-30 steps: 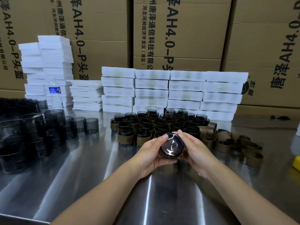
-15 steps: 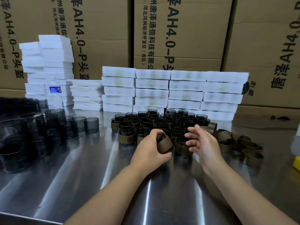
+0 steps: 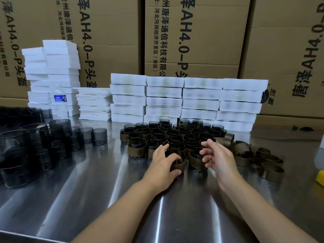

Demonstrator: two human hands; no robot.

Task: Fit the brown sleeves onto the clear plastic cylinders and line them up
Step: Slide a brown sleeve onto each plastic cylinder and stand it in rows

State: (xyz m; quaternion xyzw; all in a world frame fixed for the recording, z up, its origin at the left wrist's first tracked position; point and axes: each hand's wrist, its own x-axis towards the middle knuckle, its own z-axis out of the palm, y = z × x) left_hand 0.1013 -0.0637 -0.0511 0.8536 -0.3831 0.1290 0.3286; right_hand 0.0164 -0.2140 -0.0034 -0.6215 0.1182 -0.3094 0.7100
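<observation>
Steel surface [image 3: 105, 199] carries three lots. A large stock of bare smoky-clear plastic cylinders [image 3: 35, 142] is left unsleeved at far left. Dozens of sleeved cylinders [image 3: 175, 135] are packed in rows at centre. Loose brown sleeves [image 3: 259, 155] are piled at right. One brown-sleeved cylinder [image 3: 178, 162] is gripped by the left hand [image 3: 163, 165] at the front row; the right hand [image 3: 217, 156] is empty, fingers loosely curled, just beside. Judged well short of done.
</observation>
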